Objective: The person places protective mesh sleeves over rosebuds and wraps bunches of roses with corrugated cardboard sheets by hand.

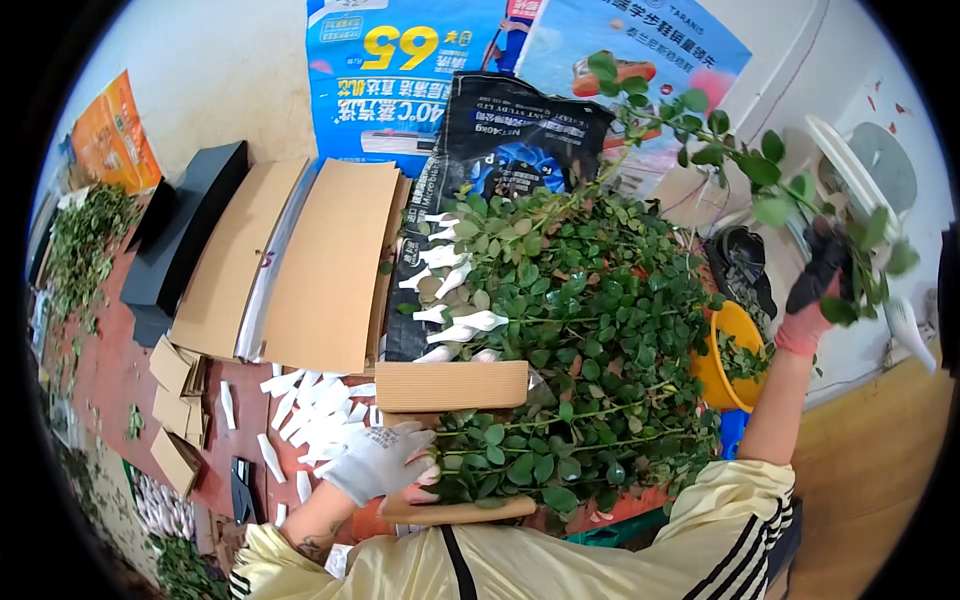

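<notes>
My left hand (pixel 378 462), in a white glove, rests at the left end of a leafy pile of rose stems (pixel 590 300), its fingers apart. Beside its fingertips lie a corrugated cardboard strip (pixel 450 387) and another cardboard strip (pixel 470 512) closer to my body. Raised at the far right, my right hand (pixel 825 275) wears a dark glove with a pink cuff and is closed around a long rose stem (pixel 755 165). A white sleeved bud (pixel 908 330) hangs at that stem's lower end. More white sleeved buds (pixel 465 325) stick out from the pile's left side.
Loose white sleeves (pixel 310 410) are scattered left of the pile. Cardboard sheets (pixel 330 265), a black box (pixel 185 245) and small folded cardboard pieces (pixel 180 415) lie farther left. A black tool (pixel 243 490) sits nearby. A yellow bucket (pixel 712 365) holding leaves stands right of the pile.
</notes>
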Tool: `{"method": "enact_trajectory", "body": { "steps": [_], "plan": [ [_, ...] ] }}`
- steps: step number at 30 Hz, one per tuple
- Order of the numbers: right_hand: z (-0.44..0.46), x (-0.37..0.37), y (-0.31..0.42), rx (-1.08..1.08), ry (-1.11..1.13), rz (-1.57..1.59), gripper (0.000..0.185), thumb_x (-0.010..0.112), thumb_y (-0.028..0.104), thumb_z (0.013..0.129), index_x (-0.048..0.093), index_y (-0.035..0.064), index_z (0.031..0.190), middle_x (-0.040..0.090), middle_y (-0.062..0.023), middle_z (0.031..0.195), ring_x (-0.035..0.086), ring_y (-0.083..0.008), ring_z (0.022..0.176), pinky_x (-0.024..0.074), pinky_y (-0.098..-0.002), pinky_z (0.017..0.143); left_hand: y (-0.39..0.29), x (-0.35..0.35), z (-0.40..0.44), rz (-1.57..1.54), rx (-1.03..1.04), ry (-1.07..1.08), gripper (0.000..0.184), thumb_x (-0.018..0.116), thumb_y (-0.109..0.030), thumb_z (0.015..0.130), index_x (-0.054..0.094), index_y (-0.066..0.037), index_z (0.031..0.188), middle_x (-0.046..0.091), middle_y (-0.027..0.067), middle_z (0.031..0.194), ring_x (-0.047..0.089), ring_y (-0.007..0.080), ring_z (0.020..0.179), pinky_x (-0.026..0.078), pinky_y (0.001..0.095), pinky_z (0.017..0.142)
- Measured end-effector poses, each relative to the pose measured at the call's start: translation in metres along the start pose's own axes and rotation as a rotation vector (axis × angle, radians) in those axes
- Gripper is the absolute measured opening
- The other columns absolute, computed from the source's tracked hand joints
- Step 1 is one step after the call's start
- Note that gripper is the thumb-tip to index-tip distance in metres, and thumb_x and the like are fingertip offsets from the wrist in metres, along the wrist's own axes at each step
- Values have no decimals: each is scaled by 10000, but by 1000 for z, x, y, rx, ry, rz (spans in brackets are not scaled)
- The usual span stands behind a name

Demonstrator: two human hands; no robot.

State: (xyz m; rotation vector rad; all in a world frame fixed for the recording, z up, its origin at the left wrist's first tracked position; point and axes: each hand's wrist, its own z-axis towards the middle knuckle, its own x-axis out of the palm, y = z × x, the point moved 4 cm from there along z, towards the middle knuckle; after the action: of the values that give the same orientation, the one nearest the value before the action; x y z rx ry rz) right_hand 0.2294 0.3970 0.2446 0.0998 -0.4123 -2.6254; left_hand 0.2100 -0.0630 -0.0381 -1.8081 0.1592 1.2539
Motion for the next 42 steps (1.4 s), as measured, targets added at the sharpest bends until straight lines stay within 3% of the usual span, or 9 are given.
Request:
{"method": "enact_trajectory", "body": {
  "steps": [7,14,21,25,32,36,38,40,42],
  "plan": [
    [29,-57,25,8,-120,328,252,468,182,970,560,-20,1090,600,-128,1057,577,-195,921,450,-298,856,-5,-106,116,-162,139,-402,543,611,-295,793,489,-26,1250,572,191,1140,567,314,1051,448,385,899],
    [51,-126,22,141,-196,816,203,526,79,930,540,-16,1109,577,-137,1064,519,-181,918,442,-269,799,68,-47,284,245,-192,-212,974,684,-543,655,296,-60,1407,337,197,1429,280,361,1340,250,430,1081],
    [63,-171,-32,223,-22,994,209,524,41,913,542,-36,1107,589,-135,1087,564,-203,973,479,-296,878,62,-50,311,-336,-10,-168,456,575,-427,847,563,-55,1111,618,189,1012,598,350,949,463,412,808],
    [56,-200,-91,279,-131,937,185,522,25,913,553,-31,1088,594,-132,1091,570,-188,993,494,-320,906,110,-99,293,187,209,-478,328,538,-364,873,549,-50,967,604,206,895,598,371,847,464,439,720],
    [68,-233,-148,354,-163,875,185,540,57,910,529,-6,1083,575,-82,989,552,-154,876,491,-264,762,177,-144,236,251,-180,-407,199,520,-284,879,527,-85,878,612,143,834,596,339,838,462,442,727],
    [89,-219,-110,50,-154,99,176,543,107,924,574,10,1067,617,-96,954,582,-165,873,494,-266,745,131,-141,239,391,57,-559,192,515,-272,870,534,-82,884,614,138,881,592,337,836,460,447,730],
    [80,-159,-58,-90,-149,-203,236,535,134,928,568,7,1124,625,-86,986,594,-162,886,494,-275,779,89,-142,259,288,55,-479,317,531,-341,862,561,-91,1054,618,150,970,591,329,922,466,419,780],
    [71,-108,-39,-53,-41,-19,297,540,132,910,553,3,1177,626,-78,1024,602,-171,893,491,-292,814,71,-136,287,206,-135,-136,1151,779,-470,628,125,29,1432,400,332,1309,389,403,1256,324,395,1039],
    [42,-51,-7,-200,146,-349,318,540,85,877,551,-21,1177,633,-91,1039,607,-216,922,486,-333,837,50,-142,292,30,107,-126,1141,743,-467,675,55,21,1442,291,326,1389,267,408,1330,201,416,1107]
  ]
}}
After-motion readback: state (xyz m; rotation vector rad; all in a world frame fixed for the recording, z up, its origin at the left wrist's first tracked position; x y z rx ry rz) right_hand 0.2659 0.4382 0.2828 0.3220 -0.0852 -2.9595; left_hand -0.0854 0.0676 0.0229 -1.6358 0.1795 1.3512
